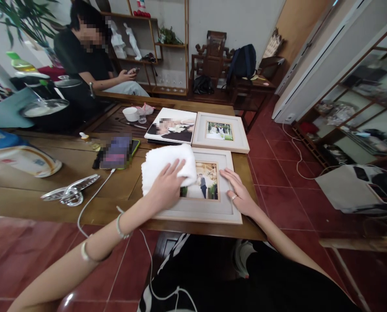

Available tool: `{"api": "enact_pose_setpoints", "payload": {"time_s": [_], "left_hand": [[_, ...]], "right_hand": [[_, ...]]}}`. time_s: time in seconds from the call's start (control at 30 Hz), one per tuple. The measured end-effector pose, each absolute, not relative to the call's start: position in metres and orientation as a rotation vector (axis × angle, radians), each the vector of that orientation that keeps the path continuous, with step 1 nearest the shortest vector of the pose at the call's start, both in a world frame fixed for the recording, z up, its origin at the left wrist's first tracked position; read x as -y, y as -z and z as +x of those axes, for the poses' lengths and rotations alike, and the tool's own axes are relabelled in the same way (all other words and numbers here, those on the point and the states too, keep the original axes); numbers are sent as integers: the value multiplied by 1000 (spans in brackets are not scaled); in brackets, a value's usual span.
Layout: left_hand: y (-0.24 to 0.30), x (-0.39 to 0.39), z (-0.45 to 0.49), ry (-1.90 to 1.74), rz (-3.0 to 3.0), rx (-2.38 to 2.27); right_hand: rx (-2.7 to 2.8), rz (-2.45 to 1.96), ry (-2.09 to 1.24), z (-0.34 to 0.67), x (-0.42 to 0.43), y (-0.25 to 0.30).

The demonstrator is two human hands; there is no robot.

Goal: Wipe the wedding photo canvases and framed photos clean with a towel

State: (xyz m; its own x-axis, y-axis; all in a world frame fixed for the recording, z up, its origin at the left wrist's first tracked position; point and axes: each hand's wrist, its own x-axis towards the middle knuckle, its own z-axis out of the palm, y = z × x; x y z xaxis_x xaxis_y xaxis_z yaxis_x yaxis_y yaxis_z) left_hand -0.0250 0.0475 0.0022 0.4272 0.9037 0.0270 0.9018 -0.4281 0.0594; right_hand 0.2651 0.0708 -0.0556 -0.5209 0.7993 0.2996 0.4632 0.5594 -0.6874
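A white cloth (pixel 159 162) covers the left part of a framed photo (pixel 227 210) lying flat at the table's front edge. My left hand (pixel 167 188) holds the cloth against the frame, its fingers stretched over the fabric. To the right, my right hand (pixel 240 190) rests on the frame's right border, fingers extended and holding nothing. The picture inside shows a couple, partly hidden by the cloth and my left hand. Just behind lies a second framed photo (pixel 200 132), with a large photo print or album (pixel 177 134) beside it on the left.
Left on the wooden table (pixel 128 177) are a phone (pixel 117 151) on a white cable, a shiny metal object (pixel 71 190), a small bottle (pixel 91 142) and a white cup (pixel 131 114). A pot (pixel 45 112) stands farther back. A person (pixel 82 52) sits across, holding a phone.
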Motion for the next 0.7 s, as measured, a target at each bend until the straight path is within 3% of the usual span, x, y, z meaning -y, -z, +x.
{"api": "enact_pose_setpoints", "payload": {"time_s": [0.17, 0.27, 0.5, 0.7], "left_hand": [[4, -109, -46, -289, 2610, -1795], [4, -111, -49, -159, 2722, -1659], [-4, -14, -28, 170, 2765, -1386], [-15, 33, -26, 175, 2725, -1193]], "right_hand": [[2199, -1000, -736, 266, -70, 56], [2185, -1004, -733, 267, -70, 58], [2158, -1022, -709, 265, -69, 59], [2162, -1022, -712, 265, -69, 59]]}}
